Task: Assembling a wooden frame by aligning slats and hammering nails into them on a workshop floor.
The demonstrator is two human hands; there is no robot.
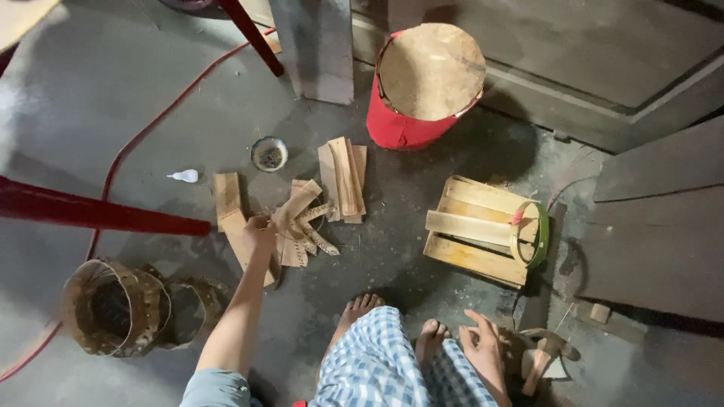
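Head view: your left hand [260,230] is stretched out to the loose heap of notched bamboo strips [302,226] on the floor [113,98], fingers closed on the near end of one strip. The heap lies between a flat wooden board [232,215] on its left and a small stack of slats [343,179] behind it.

Your right hand [483,347] sits low by your knee, fingers loosely spread, holding nothing I can make out.

Risks as I judge them:
- Strips overlap and the notches can snag, so lifting one may drag its neighbours and scatter the heap.
- Small round bowl [269,154] and white squeeze bottle [185,176] sit near your reach; a wide sweep could tip them.
- Woven baskets [121,305] sit just beside your left elbow.
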